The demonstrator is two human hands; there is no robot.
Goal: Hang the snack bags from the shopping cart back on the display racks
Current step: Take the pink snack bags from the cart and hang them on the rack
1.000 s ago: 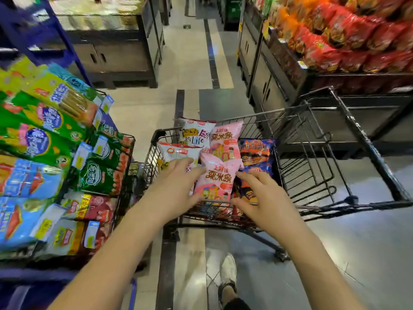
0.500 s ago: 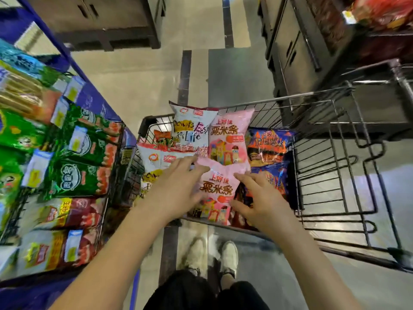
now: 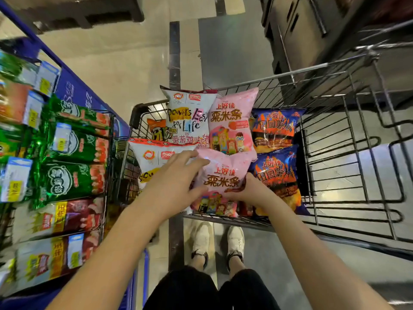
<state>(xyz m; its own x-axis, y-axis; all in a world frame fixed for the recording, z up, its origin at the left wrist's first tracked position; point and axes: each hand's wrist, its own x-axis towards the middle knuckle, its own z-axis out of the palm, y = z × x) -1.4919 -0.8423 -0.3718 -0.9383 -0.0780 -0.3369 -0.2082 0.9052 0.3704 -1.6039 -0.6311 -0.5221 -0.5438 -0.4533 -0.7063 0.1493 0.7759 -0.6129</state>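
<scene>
Both forearms are bare from the near edge of the frame up to the wrists, with no sleeves showing. No watch, bracelet or ring shows on the left hand [image 3: 176,182] or the right hand [image 3: 252,193], though parts of the fingers are hidden. The nails on the left hand look short and unpainted. Low in the view, the person wears black shorts [image 3: 210,289], one dark leg on each side. Below them are pale cream shoes [image 3: 202,240], low-cut, with a darker strap or band across each instep. The shoe uppers look soft and slightly creased; finer detail is blurred.
</scene>
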